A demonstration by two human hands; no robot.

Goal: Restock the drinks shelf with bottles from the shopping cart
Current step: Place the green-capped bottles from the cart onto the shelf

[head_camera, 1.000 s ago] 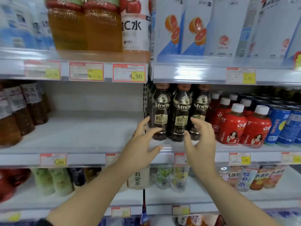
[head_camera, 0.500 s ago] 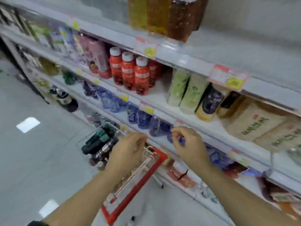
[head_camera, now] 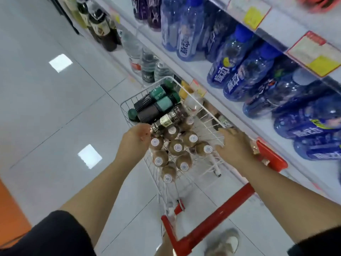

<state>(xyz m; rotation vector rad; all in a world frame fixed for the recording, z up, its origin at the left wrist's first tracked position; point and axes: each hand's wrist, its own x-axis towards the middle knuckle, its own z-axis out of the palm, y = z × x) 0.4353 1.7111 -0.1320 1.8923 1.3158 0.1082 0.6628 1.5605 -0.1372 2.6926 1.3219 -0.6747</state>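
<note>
Brown white-capped bottles (head_camera: 178, 147) stand in the wire shopping cart (head_camera: 208, 117). The left hand (head_camera: 135, 140), at their 9 o'clock, has its grip closing on a lying dark bottle (head_camera: 168, 119); the right hand (head_camera: 233, 145), at 3 o'clock, has its grip apart.

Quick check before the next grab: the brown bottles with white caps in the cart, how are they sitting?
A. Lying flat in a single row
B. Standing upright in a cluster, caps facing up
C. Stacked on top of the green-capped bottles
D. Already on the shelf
B. The brown bottles stand upright together in the shopping cart, white caps up, while the green-capped dark bottles lie on their sides at the far end; the left hand is at the cluster's edge.
</note>
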